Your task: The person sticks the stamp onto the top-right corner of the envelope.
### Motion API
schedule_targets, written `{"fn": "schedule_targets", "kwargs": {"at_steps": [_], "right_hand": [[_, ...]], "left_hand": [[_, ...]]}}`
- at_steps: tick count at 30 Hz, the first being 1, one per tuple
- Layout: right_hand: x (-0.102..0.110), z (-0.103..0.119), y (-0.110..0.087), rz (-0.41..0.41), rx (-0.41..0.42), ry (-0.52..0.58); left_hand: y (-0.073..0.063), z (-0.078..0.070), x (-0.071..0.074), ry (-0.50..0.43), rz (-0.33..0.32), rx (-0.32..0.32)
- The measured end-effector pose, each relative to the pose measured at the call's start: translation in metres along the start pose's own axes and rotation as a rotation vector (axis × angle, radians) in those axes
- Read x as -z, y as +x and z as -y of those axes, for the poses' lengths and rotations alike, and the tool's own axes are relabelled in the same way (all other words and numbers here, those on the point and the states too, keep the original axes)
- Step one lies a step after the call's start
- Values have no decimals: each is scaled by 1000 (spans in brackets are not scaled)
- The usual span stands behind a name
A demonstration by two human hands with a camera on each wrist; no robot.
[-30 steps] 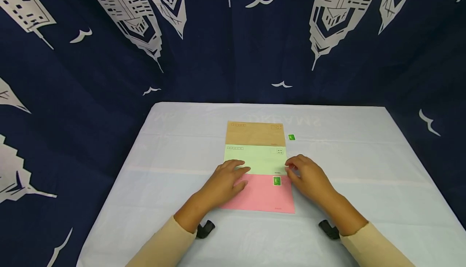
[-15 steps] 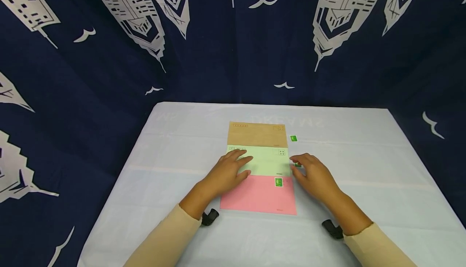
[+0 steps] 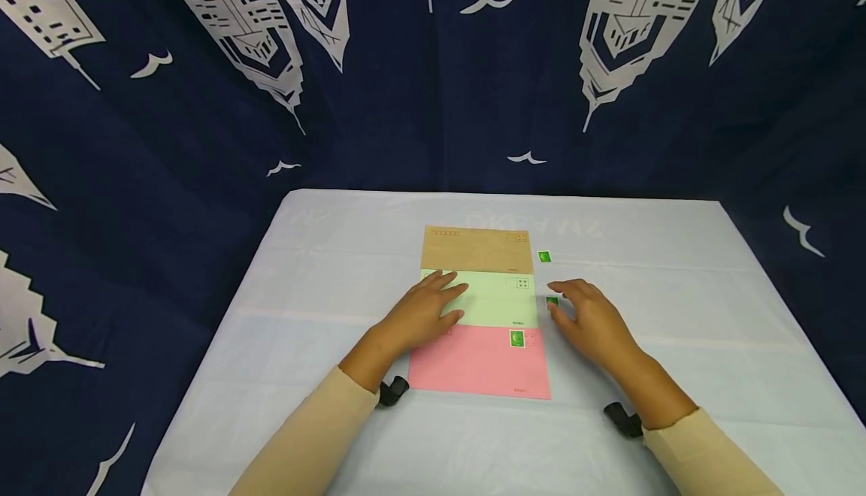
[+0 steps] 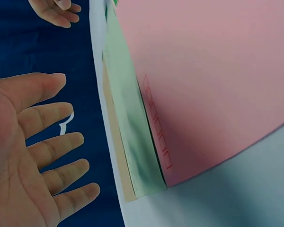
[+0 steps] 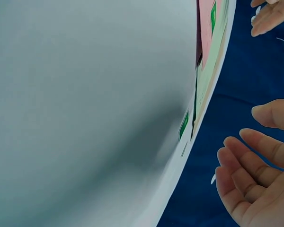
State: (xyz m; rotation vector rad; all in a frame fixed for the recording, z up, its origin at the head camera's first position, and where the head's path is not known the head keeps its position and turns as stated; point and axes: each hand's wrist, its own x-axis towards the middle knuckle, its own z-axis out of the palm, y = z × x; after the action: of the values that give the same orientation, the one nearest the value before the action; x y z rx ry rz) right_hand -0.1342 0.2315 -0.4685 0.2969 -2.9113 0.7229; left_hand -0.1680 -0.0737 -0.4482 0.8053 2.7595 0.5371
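Observation:
Three envelopes lie in an overlapping column: a brown one (image 3: 476,249) farthest, a pale green one (image 3: 497,300) in the middle, a pink one (image 3: 473,368) nearest. A green stamp (image 3: 517,339) sits at the pink envelope's upper right. My left hand (image 3: 422,316), fingers spread and holding nothing, is over the left side of the green and pink envelopes. To the right of the green envelope is my right hand (image 3: 595,323), fingers loosely bent with nothing between them. Beside its thumb and fingertips a second stamp (image 3: 552,300) lies on the table, partly covered by the hand.
Another green stamp (image 3: 544,256) lies just right of the brown envelope. A white cloth (image 3: 676,278) covers the table, and a dark blue curtain (image 3: 433,105) with white building prints hangs behind it. Black wrist cameras (image 3: 622,419) sit under both forearms.
My left hand has slid forward from the pink envelope's upper edge onto the green one. My right hand has drawn right, off the green envelope's edge, and the stamp near its fingers has come into view.

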Motion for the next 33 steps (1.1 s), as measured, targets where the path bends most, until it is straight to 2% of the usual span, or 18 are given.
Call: {"fn": "schedule_targets", "kwargs": {"at_steps": [8, 23, 27, 33], "right_hand": [[3, -7, 2, 68, -66, 5], [1, -25, 11, 184, -137, 72], [0, -26, 13, 222, -151, 73], [0, -27, 17, 218, -145, 61]], "left_hand": [[9, 9, -4, 28, 74, 4], [21, 20, -12, 86, 163, 23], [22, 21, -14, 93, 170, 25], [23, 19, -12, 109, 172, 18]]}}
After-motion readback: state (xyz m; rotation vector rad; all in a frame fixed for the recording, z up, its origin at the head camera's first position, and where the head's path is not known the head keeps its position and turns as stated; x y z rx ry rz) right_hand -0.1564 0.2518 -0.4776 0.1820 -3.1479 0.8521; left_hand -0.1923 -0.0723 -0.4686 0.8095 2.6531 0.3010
